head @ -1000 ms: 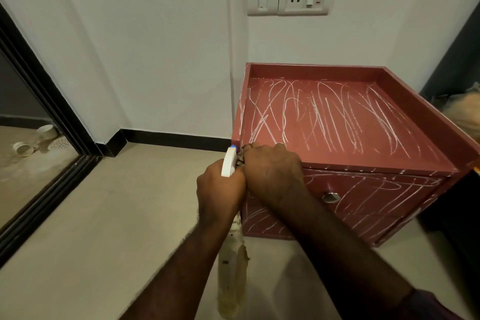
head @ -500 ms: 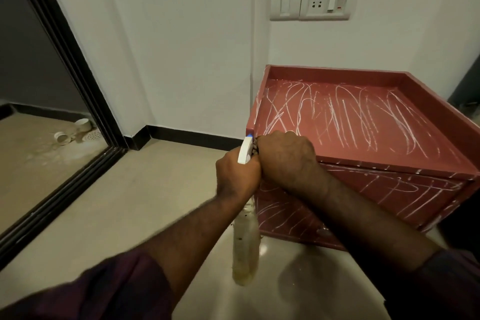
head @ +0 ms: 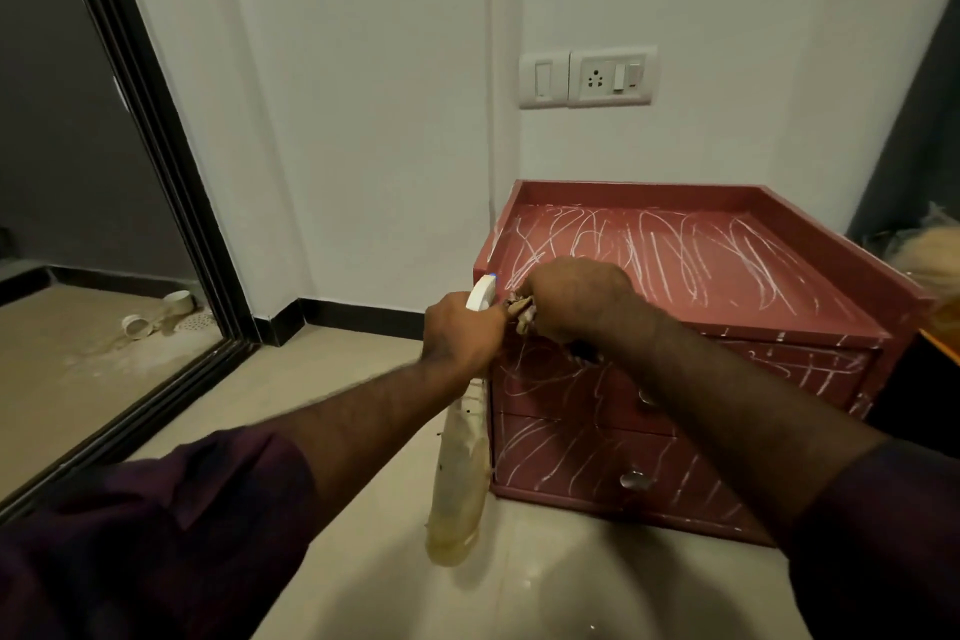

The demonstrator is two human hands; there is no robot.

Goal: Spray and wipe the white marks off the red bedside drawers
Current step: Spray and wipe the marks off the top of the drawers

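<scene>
L hand grips bottle at neck, fingers curled tight. R hand clenched on bunched cloth beside bottle head, at drawers' front-left corner.

1. Left sleeve: dark plum-purple cloth, loose and creased, with a folded cuff edge that ends partway up the arm
2. Right sleeve: the same dark purple, with a plain edge
3. Left forearm and right forearm: bare below the sleeves
4. Left hand and right hand: bare
</scene>
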